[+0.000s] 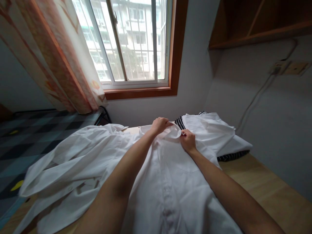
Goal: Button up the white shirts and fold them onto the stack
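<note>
A white button-up shirt (165,175) lies spread front-up on a wooden table, its collar at the far end and its button strip running toward me. My left hand (160,125) is closed on the left part of the collar (174,131). On the collar's right side, my right hand (188,139) pinches the edge between thumb and fingers. The collar stands slightly raised between both hands. One sleeve side spreads loosely to the left in white folds (80,162); I cannot tell whether all of that cloth belongs to this shirt.
Folded white clothing (212,130) with black-and-white striped cloth (234,156) lies at the right on the wooden table (265,185). A checked bed (48,130) is at left, beside a curtain (63,58). Behind are a window (136,48) and a cord (253,100) on the wall.
</note>
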`<state>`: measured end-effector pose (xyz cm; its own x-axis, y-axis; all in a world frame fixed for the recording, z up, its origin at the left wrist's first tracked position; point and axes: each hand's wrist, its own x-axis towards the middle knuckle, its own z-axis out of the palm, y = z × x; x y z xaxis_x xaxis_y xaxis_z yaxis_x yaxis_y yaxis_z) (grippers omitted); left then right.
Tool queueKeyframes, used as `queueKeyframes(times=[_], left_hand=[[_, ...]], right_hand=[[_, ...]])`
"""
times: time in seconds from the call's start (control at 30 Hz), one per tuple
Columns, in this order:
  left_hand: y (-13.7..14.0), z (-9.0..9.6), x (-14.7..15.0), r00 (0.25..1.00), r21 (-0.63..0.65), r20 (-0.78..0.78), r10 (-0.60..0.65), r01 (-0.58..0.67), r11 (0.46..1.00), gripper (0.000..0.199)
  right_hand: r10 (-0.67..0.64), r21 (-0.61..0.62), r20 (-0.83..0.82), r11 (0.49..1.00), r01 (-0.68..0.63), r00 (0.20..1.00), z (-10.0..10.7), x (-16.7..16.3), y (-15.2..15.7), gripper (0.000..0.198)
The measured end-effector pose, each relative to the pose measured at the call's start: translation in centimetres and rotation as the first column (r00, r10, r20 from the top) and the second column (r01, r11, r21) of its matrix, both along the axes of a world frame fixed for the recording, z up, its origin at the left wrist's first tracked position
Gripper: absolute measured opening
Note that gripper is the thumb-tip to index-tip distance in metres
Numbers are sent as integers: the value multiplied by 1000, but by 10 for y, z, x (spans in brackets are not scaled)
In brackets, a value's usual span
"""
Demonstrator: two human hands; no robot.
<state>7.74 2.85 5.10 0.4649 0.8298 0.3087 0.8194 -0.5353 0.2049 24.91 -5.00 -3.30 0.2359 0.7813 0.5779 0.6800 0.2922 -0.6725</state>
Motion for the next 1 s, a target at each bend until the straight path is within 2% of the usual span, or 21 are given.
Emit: queueKeyframes(times=[0.07, 0.13, 0.2, 0.27, 0.3, 0.37, 0.47, 0.57, 0.67, 0.7, 0.73, 0.83, 0.87, 0.9, 0.93, 1.0], left_hand=[[-4, 5, 1, 998, 15, -32, 48, -48, 999, 53], [-9, 11, 3, 994, 3, -60, 91, -91, 996, 59], [-12, 15, 4, 990, -8, -80, 113, -114, 993, 62], [-14, 18, 3, 989, -4, -106, 106, -107, 994, 62], [-14, 18, 2, 988, -1, -122, 94, -95, 996, 60], [-12, 18, -5, 986, -10, -152, 66, -69, 998, 48], [-8, 15, -26, 986, -16, -165, 23, -26, 1000, 42], [-2, 10, -58, 986, 32, -159, 56, -52, 998, 36], [1, 2, -90, 976, -4, -201, 84, -86, 996, 44], [1, -1, -99, 973, -31, -220, 69, -78, 997, 49], [0, -3, -105, 972, -52, -231, 54, -67, 996, 51], [-1, -11, -114, 977, -89, -208, 47, -66, 994, 47], [-1, -13, -115, 980, -94, -192, 57, -76, 993, 44], [-2, -14, -114, 982, -94, -178, 62, -80, 992, 40], [-2, -16, -112, 985, -89, -164, 60, -75, 993, 38], [-4, -17, -108, 990, -61, -137, 23, -31, 998, 34]], right_hand=[[30, -24, 6, 999, -30, 1000, -1, -1, 1, 24], [62, -34, -85, 997, -65, 994, 0, -2, 1, 20], [79, 12, -247, 997, -78, 966, 5, 2, 2, 38], [104, 81, -325, 993, -82, 940, 13, 8, 5, 60], [137, 105, -291, 988, -111, 947, 18, 13, 7, 66], [268, 89, -101, 962, -260, 958, 28, 22, 13, 72], [468, -100, 138, 883, -458, 873, 38, 29, 27, 66], [536, -256, 172, 834, -488, 826, 44, 30, 39, 59], [570, -310, 165, 805, -506, 805, 55, 29, 44, 76], [606, -349, 155, 773, -530, 780, 61, 30, 44, 81], [656, -410, 134, 719, -561, 743, 68, 31, 45, 84], [783, -612, -1, 491, -620, 622, 88, 35, 50, 74], [791, -657, -28, 447, -607, 612, 93, 35, 54, 69], [785, -686, -19, 440, -579, 619, 97, 34, 58, 65], [771, -699, 32, 472, -537, 636, 99, 32, 63, 61], [718, -664, 217, 605, -440, 661, 98, 25, 71, 55]])
